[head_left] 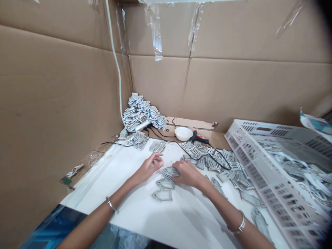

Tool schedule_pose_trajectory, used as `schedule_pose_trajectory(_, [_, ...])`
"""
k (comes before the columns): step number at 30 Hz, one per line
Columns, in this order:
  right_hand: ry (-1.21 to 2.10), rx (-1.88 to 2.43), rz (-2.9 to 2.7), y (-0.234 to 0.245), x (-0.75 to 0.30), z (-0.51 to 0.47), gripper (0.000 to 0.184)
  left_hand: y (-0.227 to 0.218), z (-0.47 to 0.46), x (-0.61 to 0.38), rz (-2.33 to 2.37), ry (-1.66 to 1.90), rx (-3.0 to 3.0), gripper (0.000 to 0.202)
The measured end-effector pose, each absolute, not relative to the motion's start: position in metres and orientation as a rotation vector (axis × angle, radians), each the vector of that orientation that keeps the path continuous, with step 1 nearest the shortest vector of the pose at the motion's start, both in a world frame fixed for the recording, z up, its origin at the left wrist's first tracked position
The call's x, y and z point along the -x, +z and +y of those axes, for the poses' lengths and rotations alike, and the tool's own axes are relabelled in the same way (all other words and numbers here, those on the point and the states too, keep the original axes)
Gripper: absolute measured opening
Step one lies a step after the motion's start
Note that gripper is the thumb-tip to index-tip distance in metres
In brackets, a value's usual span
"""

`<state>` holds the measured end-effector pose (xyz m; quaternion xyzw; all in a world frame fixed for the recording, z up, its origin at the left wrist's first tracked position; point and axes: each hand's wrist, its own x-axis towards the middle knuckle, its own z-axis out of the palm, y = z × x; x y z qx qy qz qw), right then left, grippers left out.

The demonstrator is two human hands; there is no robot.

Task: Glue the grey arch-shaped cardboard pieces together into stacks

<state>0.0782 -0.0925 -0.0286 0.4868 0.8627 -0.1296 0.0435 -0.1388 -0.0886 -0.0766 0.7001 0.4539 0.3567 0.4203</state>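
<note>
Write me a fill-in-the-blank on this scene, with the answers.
1. The hand on the grey pieces is the ____ one.
2. The crate beside them is ____ plastic.
3. The walls are made of ____.

Missing words: right; white; cardboard.

White-covered table (pixel 181 221): loose grey shaped pieces (pixel 215 162) scattered across its centre, a perforated white plastic crate (pixel 280 173) along its right edge, a white bowl (pixel 183 134) and stacked pieces (pixel 141 112) beyond its far edge.
</note>
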Motion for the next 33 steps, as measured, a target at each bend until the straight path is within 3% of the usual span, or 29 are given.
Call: schedule_pose_trajectory(33, [-0.356, -1.523, 2.617, -0.037, -0.099, -0.072, 0.033, -0.083, -0.086, 0.14, 1.122, 0.821, -1.787, 0.04])
